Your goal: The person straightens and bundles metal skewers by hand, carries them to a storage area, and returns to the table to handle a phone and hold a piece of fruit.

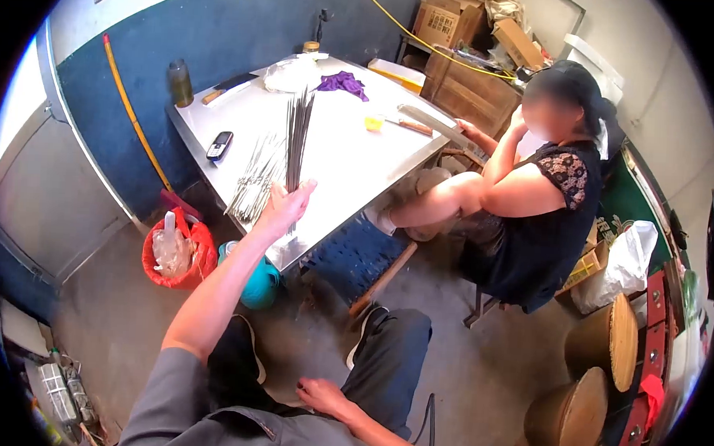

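Note:
My left hand (287, 207) is closed round the lower end of a bundle of thin metal skewers (299, 133). The bundle stands upright over the near edge of the white table (347, 179). Beside it on the table, a loose pile of similar skewers (257, 175) lies with looped ends toward me. Down by my lap, my right hand (322, 396) hangs between my knees with nothing in it, its fingers loosely apart.
A phone (219, 146), a jar (181, 84), knives (410, 126), and a purple cloth (343, 84) are on the table. Another person (534, 183) sits to the right, a hand at a long flat strip (445, 131). A red bucket (179, 251) stands below left; stools (603, 337) are right.

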{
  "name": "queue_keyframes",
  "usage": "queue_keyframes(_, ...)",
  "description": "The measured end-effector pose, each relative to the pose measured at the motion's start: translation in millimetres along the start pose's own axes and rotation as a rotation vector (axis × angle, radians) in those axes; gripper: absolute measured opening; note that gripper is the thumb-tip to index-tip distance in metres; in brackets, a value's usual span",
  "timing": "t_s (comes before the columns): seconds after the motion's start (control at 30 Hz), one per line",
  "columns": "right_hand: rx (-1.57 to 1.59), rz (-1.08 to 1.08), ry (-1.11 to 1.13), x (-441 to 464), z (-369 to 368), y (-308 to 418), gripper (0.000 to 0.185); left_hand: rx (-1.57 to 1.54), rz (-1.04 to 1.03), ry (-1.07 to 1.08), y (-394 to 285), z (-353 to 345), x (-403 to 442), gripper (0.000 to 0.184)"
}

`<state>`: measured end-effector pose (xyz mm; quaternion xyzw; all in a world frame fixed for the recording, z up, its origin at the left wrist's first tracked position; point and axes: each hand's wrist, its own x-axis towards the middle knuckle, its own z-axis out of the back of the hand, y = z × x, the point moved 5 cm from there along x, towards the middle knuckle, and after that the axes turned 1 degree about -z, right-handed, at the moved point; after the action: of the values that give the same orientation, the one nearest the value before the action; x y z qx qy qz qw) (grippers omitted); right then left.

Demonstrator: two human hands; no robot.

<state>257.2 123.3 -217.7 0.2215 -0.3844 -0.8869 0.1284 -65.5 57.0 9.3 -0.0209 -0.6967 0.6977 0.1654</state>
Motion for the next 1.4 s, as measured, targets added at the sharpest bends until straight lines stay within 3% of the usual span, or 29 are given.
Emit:
queue_keyframes(0.17,-0.018,0.011,0.003,-0.2,2.1,0.7,0.027,-0.253,0.005,-0.047,-0.9,-6.6,-12.1,0.041)
queue_keyframes(0.27,0.016,-0.019,0.050,0.4,-1.9,-1.1,0.027,-0.199,-0.101,-0.048,-3.3,-7.9,-11.4,0.040)
queue_keyframes(0.6,0.003,-0.030,0.064,-1.7,9.4,9.7,0.029,-0.300,-0.062,0.009,18.3,-8.6,-8.6,0.039)
queue_keyframes(0.67,0.025,-0.017,0.055,-1.9,11.8,11.4,0.030,-0.148,0.001,-0.005,35.8,-10.7,-12.3,0.038)
queue_keyframes(0.87,0.000,-0.080,0.108,0.5,1.9,-1.8,0.032,-0.180,0.062,0.072,14.4,-28.7,-37.2,0.036)
queue_keyframes(1.2,-0.016,-0.014,0.107,-0.4,2.8,4.8,0.030,-0.628,0.698,0.357,40.8,-75.4,-145.6,0.043)
queue_keyframes(1.4,-0.113,-0.038,0.114,10.4,-9.6,-7.4,0.031,-0.516,0.765,0.413,68.1,-72.2,-173.2,0.044)
